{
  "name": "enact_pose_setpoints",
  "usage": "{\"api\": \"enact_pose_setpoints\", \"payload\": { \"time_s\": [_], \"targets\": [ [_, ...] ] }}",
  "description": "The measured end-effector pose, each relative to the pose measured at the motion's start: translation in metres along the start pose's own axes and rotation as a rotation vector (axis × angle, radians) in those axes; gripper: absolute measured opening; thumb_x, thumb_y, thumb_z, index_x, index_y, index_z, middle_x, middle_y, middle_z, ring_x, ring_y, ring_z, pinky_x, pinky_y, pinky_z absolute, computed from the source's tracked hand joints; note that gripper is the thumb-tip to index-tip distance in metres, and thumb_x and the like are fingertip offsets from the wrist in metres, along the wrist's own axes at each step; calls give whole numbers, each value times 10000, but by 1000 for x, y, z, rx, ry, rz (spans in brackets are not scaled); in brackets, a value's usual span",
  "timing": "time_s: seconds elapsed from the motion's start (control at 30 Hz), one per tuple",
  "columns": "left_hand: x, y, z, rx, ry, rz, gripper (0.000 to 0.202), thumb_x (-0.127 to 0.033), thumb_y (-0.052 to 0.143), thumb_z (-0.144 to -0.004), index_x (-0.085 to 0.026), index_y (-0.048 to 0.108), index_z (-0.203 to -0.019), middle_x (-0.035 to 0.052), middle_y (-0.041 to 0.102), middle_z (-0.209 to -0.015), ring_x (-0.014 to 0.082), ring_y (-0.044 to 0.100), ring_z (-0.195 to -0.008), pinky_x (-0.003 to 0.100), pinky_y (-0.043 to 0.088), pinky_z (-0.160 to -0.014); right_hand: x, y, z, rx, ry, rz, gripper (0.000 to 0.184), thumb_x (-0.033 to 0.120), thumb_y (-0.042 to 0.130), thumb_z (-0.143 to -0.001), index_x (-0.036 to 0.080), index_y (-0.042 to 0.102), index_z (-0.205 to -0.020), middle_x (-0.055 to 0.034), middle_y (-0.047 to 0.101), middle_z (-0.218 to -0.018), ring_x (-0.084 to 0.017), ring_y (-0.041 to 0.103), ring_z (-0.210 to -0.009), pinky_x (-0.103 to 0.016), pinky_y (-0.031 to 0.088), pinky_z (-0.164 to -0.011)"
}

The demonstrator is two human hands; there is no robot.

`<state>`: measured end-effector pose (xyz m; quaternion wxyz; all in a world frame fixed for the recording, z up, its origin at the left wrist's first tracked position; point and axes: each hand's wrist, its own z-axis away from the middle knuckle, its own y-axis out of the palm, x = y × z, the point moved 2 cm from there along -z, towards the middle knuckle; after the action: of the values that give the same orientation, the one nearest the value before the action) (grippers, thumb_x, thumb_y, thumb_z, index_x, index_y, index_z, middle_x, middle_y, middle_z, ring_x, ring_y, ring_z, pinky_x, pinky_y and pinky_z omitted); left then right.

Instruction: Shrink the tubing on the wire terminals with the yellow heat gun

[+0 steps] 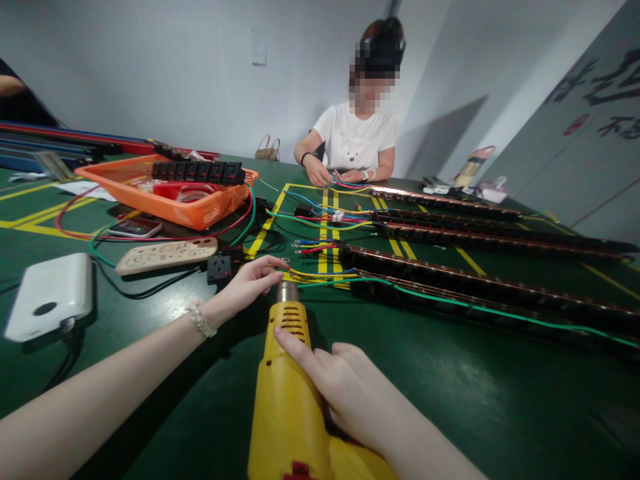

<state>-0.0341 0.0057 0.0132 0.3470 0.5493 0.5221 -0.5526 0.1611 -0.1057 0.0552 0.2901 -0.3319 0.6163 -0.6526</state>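
My right hand (340,380) is wrapped round a yellow heat gun (287,393), its thumb lying along the vented barrel. The gun's metal nozzle (287,291) points away from me, close to the fingertips of my left hand (260,275). That hand is closed in a pinch on the ends of yellow and blue wires (320,273), where small ring terminals (286,260) show. These wires run right into a long black power strip with copper rails (450,283). A green wire (450,301) lies along the nearest strip.
Beyond lie more strips (440,230) with loose wires. A person (355,133) across the table handles wires. To the left are an orange basket (200,212) holding black socket parts, a wooden-cased power strip (167,257), a black plug adapter (219,268), a phone (136,227) and a white device (53,293).
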Motion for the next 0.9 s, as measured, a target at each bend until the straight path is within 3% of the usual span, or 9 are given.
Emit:
{"api": "enact_pose_setpoints", "payload": {
  "time_s": [0.23, 0.67, 0.9],
  "targets": [
    [2, 2, -2, -8, -74, 50, 316, -419, 596, -785, -132, 596, -917, -36, 488, -582, 64, 407, -456, 179, 331, -431, -2, 6, 1, -2, -18, -37, 960, -6, 460, -670, 206, -28, -1469, -15, 662, -846, -166, 535, -595, -272, 335, -581],
    [-2, 2, -2, -16, -48, 1, 290, -392, 551, -814, -122, 589, -913, -61, 458, -473, 73, 416, -421, 200, 332, -466, -19, 7, 17, -10, 94, -82, 955, -21, 439, -670, 281, 22, -1474, 31, 521, -673, -144, 447, -542, -220, 307, -527],
    [-5, 2, -1, -44, -12, -14, 255, -370, 542, -825, -135, 608, -900, -77, 447, -438, 82, 431, -435, 253, 443, -641, -30, 6, 33, -59, 108, -61, 910, -20, 389, -676, 266, 60, -1475, 35, 484, -613, -154, 451, -516, -223, 326, -515]
  ]
}}
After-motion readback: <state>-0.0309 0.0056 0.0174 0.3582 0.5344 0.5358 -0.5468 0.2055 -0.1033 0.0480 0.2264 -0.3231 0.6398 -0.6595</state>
